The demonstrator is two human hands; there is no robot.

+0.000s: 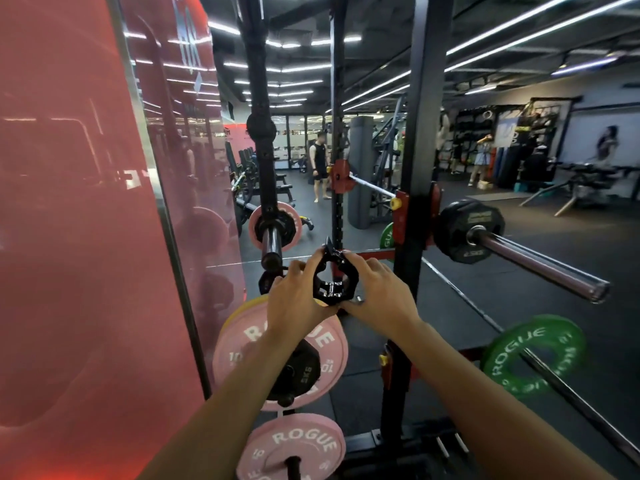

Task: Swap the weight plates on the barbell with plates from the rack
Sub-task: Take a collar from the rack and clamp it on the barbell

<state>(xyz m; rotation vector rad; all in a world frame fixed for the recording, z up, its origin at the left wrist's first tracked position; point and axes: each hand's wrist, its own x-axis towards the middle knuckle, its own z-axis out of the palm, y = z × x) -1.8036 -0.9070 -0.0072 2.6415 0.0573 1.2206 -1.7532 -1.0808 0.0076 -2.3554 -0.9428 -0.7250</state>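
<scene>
Fingers of left hand (294,299) & right hand (375,292) pinch black collar (329,280); barbell (540,265) sleeve carries black plate (467,230).

A glossy black collar clamp (329,280) with a silver hinge sits above pink plates (242,355) lettered in white, the upper one backed by a yellow plate (239,308). A green plate (535,355) carries white lettering; a black plate (469,230) rides the silver barbell sleeve (540,263). The black rack upright (420,133) bears red brackets and a yellow knob (394,203). The panel (69,202) on the left appears translucent red.
</scene>
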